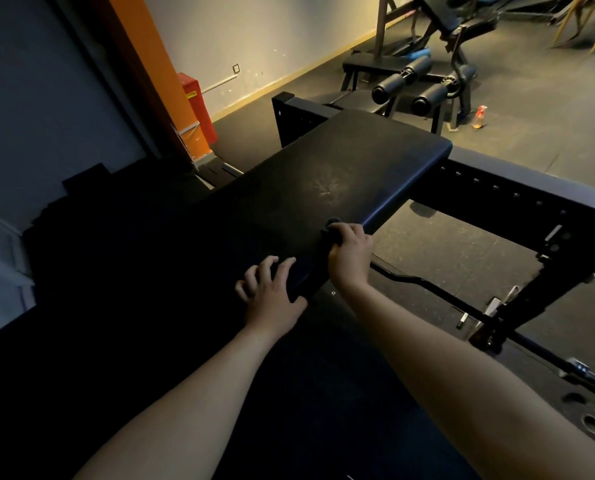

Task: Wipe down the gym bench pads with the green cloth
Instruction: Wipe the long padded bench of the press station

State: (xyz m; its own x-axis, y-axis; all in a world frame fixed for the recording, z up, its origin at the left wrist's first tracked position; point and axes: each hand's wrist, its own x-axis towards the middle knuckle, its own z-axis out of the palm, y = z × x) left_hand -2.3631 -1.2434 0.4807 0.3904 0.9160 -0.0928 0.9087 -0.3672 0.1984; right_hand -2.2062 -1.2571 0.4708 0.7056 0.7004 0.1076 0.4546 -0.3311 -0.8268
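A long black bench pad point(323, 174) runs from the lower left to the middle of the head view, with a pale smear near its centre. My right hand point(349, 254) grips a bunched dark cloth point(331, 227) and presses it on the pad's right edge; in this dim light the cloth's colour does not show. My left hand point(271, 289) rests on the pad's near edge, fingers spread and slightly bent, a little to the left of the right hand.
The black steel frame point(517, 195) of the bench stretches to the right, with a barbell point(427, 285) low beside it. Another bench with roller pads point(417, 81) stands behind. A spray bottle point(480, 116) sits on the floor. An orange pillar point(150, 71) rises on the left.
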